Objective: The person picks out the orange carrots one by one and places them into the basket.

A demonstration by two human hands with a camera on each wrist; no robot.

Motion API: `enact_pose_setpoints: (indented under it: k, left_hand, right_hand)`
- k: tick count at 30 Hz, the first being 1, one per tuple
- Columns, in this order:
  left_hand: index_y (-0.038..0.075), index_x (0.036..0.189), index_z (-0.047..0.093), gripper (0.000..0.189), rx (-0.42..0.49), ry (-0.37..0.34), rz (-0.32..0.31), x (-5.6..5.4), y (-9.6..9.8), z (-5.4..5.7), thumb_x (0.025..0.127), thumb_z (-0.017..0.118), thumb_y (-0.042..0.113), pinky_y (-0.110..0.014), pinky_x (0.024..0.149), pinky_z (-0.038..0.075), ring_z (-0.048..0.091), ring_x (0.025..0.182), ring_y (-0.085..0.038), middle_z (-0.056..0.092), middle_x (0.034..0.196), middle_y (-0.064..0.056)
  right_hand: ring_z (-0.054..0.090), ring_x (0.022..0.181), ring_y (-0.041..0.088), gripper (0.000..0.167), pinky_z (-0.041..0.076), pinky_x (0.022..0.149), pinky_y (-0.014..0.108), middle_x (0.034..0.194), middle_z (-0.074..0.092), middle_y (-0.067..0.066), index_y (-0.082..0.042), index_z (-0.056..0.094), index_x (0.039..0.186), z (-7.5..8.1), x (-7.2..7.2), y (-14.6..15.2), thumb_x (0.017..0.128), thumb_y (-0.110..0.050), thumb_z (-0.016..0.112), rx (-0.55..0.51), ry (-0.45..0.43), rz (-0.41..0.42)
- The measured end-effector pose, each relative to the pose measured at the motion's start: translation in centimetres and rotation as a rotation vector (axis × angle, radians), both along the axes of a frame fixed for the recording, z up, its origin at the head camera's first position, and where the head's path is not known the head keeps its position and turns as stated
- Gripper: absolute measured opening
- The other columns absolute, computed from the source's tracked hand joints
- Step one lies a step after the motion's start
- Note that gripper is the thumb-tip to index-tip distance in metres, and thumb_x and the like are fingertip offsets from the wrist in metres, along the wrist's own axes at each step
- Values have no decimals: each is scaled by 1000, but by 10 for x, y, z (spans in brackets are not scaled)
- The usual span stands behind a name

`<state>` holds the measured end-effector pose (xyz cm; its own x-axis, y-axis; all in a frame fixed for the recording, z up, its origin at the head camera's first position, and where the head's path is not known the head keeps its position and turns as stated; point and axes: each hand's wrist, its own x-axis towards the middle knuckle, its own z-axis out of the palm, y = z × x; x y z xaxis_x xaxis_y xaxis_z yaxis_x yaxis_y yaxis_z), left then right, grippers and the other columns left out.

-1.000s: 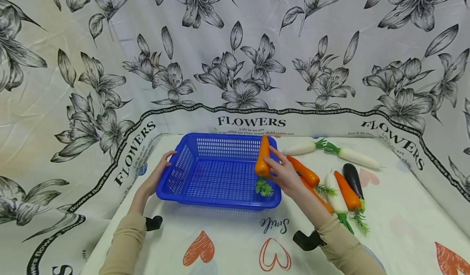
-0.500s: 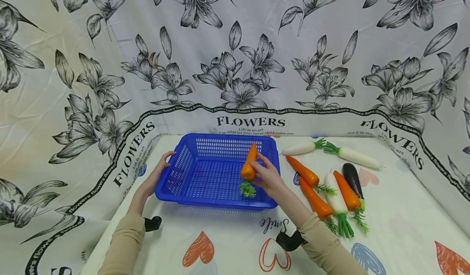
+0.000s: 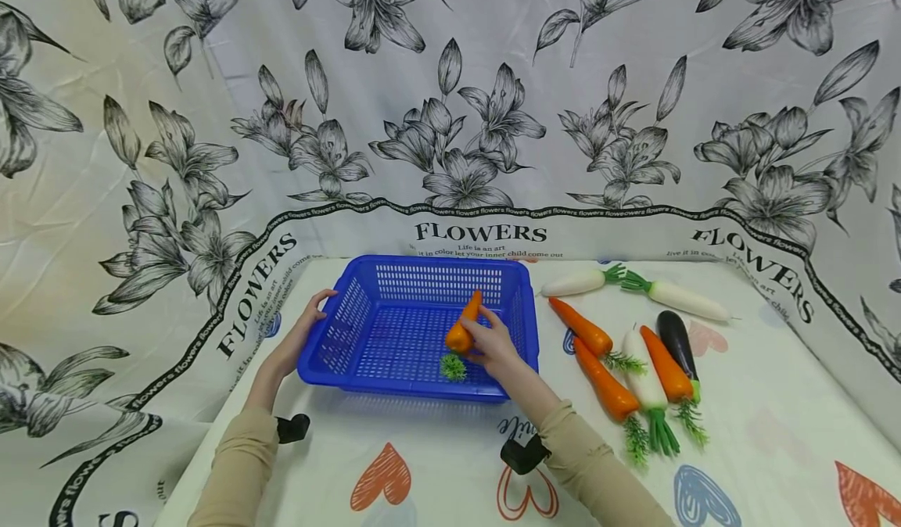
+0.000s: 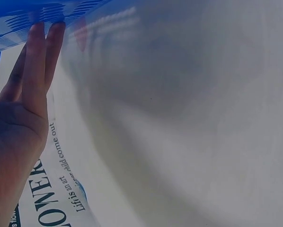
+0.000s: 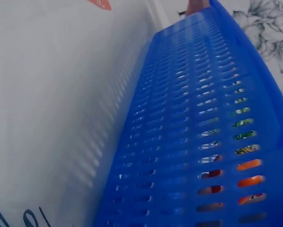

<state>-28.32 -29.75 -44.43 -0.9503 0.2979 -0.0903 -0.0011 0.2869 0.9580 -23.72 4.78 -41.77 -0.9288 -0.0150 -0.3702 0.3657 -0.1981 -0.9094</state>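
A blue slotted plastic basket (image 3: 418, 388) stands on the table. My right hand (image 3: 498, 349) reaches over its right side and grips an orange carrot (image 3: 461, 335) inside it, the green leafy top (image 3: 453, 367) hanging toward the front. Through the slots of the basket wall (image 5: 174, 118) in the right wrist view, orange and green patches show, while most of that hand is hidden. My left hand (image 3: 299, 333) is at the basket's left rim. The left wrist view shows its fingers (image 4: 35, 66) straight, with fingertips against the outer slotted wall; the thumb is hidden there.
Right of the basket lie carrots (image 3: 605, 382), white radishes (image 3: 644, 371) with green tops and a dark eggplant (image 3: 677, 347). Two more radishes, one a long white radish (image 3: 690, 302), lie at the back. A flower-print curtain (image 3: 464, 120) hangs behind the table.
My right hand has carried the carrot left and lower, from above the basket's right side into the basket. The carrot now leans more. My left hand has stayed at the left rim.
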Motion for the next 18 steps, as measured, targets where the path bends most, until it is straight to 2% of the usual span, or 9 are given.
enact_pose_setpoints:
  k: [3, 7, 18]
  left_hand:
    - [27, 147, 12, 50, -3, -2, -1, 0, -1, 0, 98, 20, 25, -45, 98, 29, 24, 132, -43, 5, 154, -19]
    - [28, 147, 13, 49, -2, -8, -2, 0, -1, 0, 98, 21, 25, -40, 95, 31, 26, 131, -42, 7, 154, -19]
    - [28, 147, 13, 49, 2, -9, 0, -1, -1, 0, 98, 21, 25, -43, 98, 29, 24, 132, -43, 6, 154, -20]
  right_hand:
    - [51, 121, 41, 62, 46, 95, 49, 141, 39, 25, -12, 27, 149, -1, -2, -7, 94, -17, 54, 4, -1, 4]
    - [50, 121, 41, 62, 47, 92, 49, 142, 38, 25, -10, 28, 148, -3, -3, -12, 93, -15, 56, 73, -6, 21]
    - [59, 109, 37, 59, 53, 83, 42, 132, 49, 26, -6, 35, 144, -4, -1, -14, 91, -14, 59, 247, -55, 103]
